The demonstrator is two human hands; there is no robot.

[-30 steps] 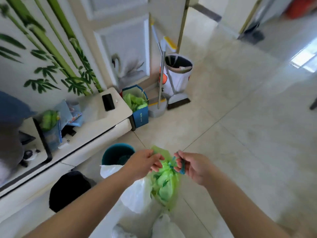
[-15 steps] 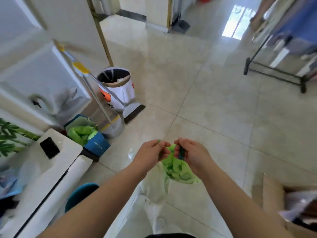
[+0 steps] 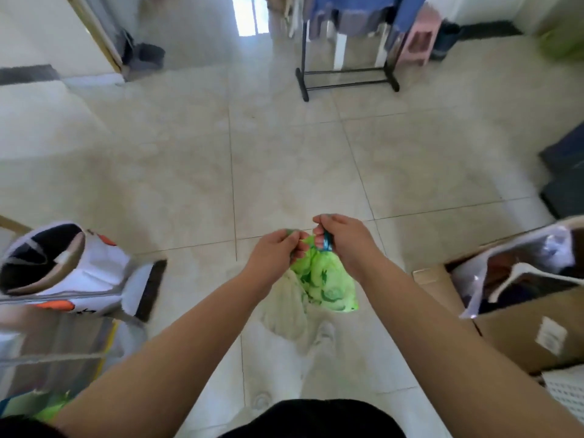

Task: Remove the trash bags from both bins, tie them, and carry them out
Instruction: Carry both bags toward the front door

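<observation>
Toward six o'clock, held mid-air, the left hand [image 3: 278, 249] and right hand [image 3: 343, 240] each pinched the neck of the green trash bag [image 3: 327, 287]; pulling evenly outward should tighten its knot.

Thin crinkled green plastic bag [image 3: 325, 286], glossy beige tiled floor [image 3: 284, 159], matt cardboard box [image 3: 521, 330]

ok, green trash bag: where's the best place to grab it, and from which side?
The bunched neck at the top of the green bag, from above. Left hand and right hand pinch it there, by the blue tie. The neck is gathered narrow; the body below hangs slack and bulging, so a side grip would likely slip.
</observation>
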